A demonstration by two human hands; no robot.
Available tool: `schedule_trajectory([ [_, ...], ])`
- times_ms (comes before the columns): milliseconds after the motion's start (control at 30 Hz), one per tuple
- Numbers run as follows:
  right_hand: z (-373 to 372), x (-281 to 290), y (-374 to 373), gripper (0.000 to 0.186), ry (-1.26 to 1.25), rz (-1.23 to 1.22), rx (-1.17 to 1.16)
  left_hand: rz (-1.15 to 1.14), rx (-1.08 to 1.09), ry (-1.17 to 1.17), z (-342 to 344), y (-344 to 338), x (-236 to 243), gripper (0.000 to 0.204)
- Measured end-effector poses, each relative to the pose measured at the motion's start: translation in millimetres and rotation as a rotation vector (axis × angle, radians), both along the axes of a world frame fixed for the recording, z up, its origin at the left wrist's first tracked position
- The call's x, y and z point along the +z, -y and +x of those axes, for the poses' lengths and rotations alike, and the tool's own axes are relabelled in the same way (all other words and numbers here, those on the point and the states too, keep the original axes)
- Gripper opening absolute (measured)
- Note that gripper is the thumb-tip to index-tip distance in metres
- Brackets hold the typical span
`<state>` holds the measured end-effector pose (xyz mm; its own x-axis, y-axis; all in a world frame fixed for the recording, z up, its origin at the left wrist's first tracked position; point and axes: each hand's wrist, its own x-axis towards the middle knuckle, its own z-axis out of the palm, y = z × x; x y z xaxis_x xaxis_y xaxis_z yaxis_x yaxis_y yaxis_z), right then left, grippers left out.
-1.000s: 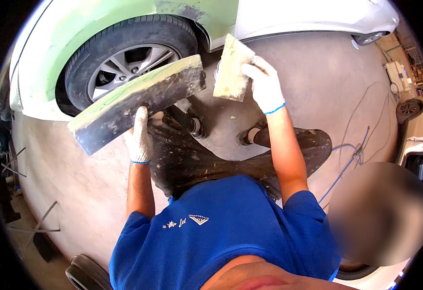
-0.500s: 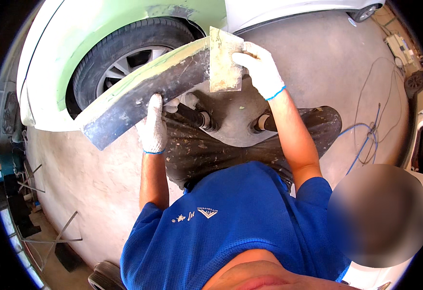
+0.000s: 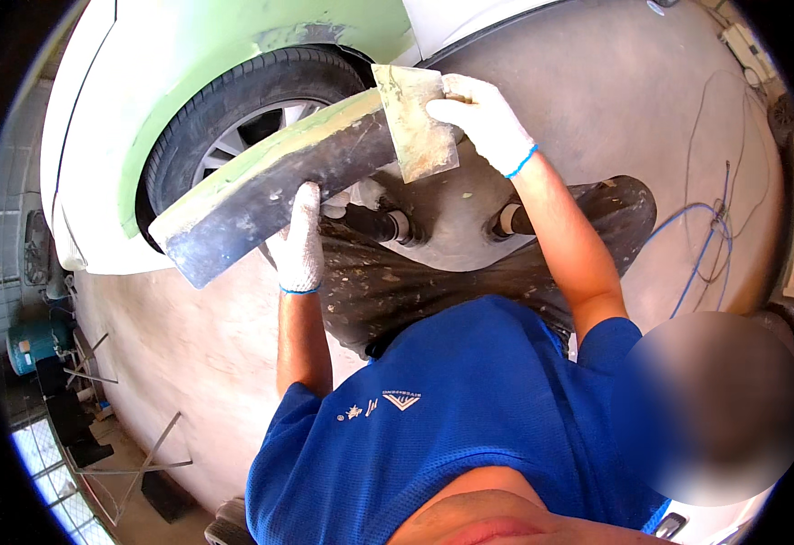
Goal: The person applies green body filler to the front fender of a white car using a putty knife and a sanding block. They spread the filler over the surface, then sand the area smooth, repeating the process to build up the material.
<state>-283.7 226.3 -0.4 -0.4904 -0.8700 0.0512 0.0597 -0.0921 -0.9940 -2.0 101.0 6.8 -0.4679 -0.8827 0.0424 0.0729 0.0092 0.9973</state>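
My left hand, in a white knit glove with blue cuff edging, grips a long dark putty board by its near edge, thumb on top. Yellow-green putty coats the board's far edge. In the same kind of glove, my right hand is closed on a flat, putty-smeared scraper. Its blade lies across the board's right end. Just beyond the board is a car wheel, partly hidden by it, under a pale green fender.
A white car panel adjoins the fender. Hoses and cables lie on the floor at right. Metal stands and a teal machine are at left. My bent legs are below the board; a blurred round patch covers the lower right.
The view has shifted, so the car, floor and body appear displaced. The scraper tilts a little differently at the board's right end. Both hands keep their holds.
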Motion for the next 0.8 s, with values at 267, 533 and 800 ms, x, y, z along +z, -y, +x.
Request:
schedule_trajectory([
  [267,4,20,-4,0.028,-0.203,0.007,0.011,-0.07,-0.156,0.178,-20,-20,37,0.031],
  [533,9,28,0,0.038,-0.312,-0.048,-0.049,-0.169,-0.526,0.35,-41,-24,46,0.029],
  [800,13,43,-4,0.035,-0.323,-0.059,-0.059,-0.449,-0.795,0.517,-58,-27,31,0.044],
])
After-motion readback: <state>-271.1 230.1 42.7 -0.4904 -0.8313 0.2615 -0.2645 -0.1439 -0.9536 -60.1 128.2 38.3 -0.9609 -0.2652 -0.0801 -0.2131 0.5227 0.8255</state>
